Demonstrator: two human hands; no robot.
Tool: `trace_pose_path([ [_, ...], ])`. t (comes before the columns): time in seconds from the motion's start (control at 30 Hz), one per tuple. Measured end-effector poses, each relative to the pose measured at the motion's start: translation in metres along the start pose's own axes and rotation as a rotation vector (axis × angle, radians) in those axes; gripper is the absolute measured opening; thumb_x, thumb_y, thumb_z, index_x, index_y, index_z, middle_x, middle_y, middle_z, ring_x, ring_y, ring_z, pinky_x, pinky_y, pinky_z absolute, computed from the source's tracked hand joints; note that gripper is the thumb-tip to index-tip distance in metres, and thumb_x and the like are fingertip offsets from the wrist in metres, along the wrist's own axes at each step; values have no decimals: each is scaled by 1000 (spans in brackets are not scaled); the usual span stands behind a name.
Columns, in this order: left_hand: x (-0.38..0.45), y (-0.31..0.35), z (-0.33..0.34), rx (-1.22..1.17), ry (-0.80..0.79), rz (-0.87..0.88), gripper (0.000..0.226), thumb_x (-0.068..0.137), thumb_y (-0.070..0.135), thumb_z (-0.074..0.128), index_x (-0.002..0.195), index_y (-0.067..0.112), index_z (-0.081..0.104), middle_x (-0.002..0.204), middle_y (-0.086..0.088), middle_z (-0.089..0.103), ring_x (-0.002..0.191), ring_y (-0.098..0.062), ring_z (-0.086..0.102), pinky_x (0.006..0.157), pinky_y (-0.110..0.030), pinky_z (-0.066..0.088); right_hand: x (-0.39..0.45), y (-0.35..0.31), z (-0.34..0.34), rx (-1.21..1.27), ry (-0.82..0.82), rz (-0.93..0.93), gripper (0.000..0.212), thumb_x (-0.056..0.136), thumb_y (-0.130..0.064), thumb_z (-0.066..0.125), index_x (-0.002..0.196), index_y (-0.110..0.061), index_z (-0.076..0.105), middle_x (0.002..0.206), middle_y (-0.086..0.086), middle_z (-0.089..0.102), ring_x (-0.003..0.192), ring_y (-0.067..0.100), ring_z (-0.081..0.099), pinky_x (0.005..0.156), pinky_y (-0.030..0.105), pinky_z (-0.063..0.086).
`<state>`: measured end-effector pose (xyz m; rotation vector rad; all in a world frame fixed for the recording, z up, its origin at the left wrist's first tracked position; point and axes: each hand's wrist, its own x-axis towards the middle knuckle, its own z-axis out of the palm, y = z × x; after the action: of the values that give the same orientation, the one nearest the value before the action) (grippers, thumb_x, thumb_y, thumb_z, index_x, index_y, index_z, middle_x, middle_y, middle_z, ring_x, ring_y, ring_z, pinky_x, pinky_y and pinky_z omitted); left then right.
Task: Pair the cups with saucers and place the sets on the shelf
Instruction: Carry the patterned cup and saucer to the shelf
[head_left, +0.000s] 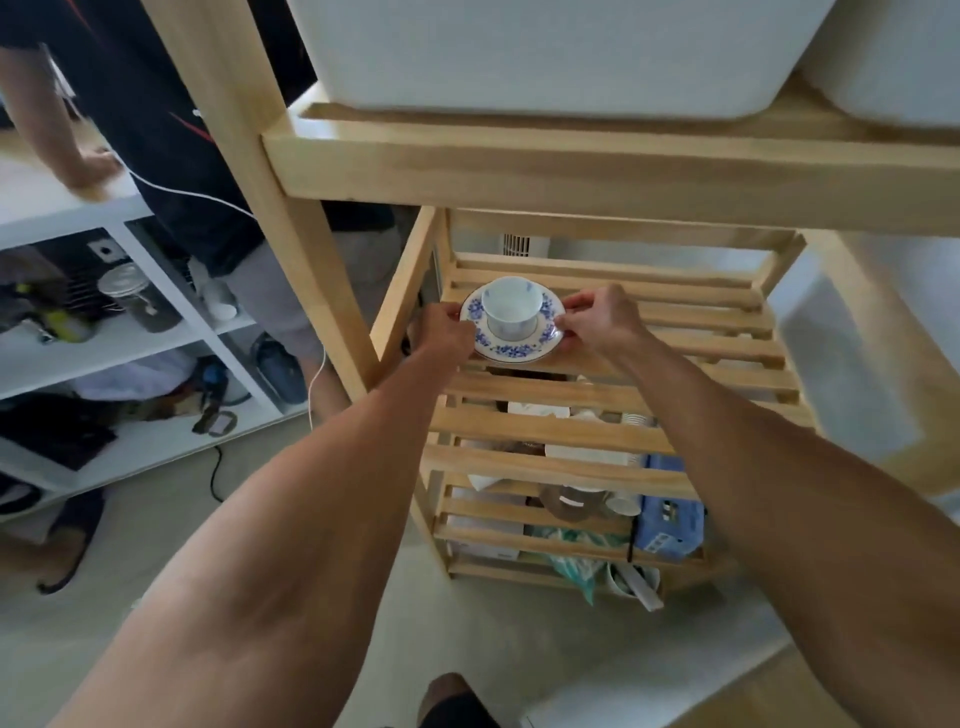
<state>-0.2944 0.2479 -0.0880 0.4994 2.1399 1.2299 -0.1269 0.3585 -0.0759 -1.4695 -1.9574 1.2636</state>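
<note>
I had one cup (510, 312) paired on its saucer (511, 347), both hands' fingers (575, 303) pinching the rim, over the shelf (675, 317)'s far left; no other sets showed.

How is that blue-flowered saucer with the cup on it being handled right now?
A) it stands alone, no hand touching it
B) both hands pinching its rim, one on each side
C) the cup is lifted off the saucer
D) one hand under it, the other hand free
B: the left hand and right hand each grip opposite edges of the saucer, with the cup standing upright in its middle, over the slatted shelf.
</note>
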Motion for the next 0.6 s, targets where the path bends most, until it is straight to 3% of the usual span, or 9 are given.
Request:
trace_pose_path([
  [0.1, -4, 10, 0, 57, 53, 27, 42, 98, 8, 61, 140, 11, 63, 136, -10, 68, 116, -29, 71, 92, -40, 63, 11, -1, 4, 43, -28, 13, 25, 92, -5, 79, 117, -2, 73, 110, 14, 77, 85, 22, 79, 67, 28, 66],
  [0.17, 0, 13, 1, 104, 77, 52, 40, 100, 13, 61, 139, 13, 65, 136, -9, 67, 121, -28, 68, 92, -35, 61, 18, -2, 4, 66, -35, 17, 13, 92, -2, 78, 104, -7, 74, 110, 15, 77, 87, 26, 80, 71, 33, 67],
  [0.27, 7, 16, 2, 86, 69, 52, 39, 99, 12, 62, 137, 12, 67, 134, -7, 69, 120, -28, 68, 92, -34, 60, 25, -5, 5, 102, -39, 35, 18, 92, 1, 77, 88, -16, 70, 107, 15, 79, 82, 27, 81, 75, 39, 68],
  [0.33, 11, 18, 2, 94, 50, 47, 38, 98, 12, 61, 136, 12, 67, 134, -8, 70, 118, -28, 70, 94, -39, 61, 30, -5, 7, 114, -36, 41, 13, 93, -1, 77, 99, -11, 73, 107, 15, 79, 81, 26, 82, 76, 41, 69],
  [0.43, 20, 21, 2, 72, 29, 48, 39, 100, 10, 60, 139, 11, 64, 136, -9, 69, 119, -29, 70, 96, -43, 60, 35, -4, 10, 109, -22, 33, 26, 94, -5, 77, 119, -6, 73, 110, 13, 79, 81, 22, 82, 71, 34, 68],
  [0.5, 20, 22, 2, 55, 36, 43, 41, 101, 11, 62, 142, 12, 60, 138, -9, 68, 121, -29, 69, 95, -39, 60, 38, -3, 11, 104, -17, 21, 30, 94, -7, 77, 123, -6, 71, 111, 12, 79, 81, 20, 81, 65, 28, 66],
  [0.6, 23, 17, 4, 60, 61, 64, 44, 101, 13, 61, 145, 14, 56, 140, -9, 67, 124, -27, 67, 91, -36, 58, 37, 0, 12, 149, -2, 32, 34, 94, -12, 79, 126, -6, 68, 114, 13, 78, 85, 23, 81, 72, 35, 68],
])
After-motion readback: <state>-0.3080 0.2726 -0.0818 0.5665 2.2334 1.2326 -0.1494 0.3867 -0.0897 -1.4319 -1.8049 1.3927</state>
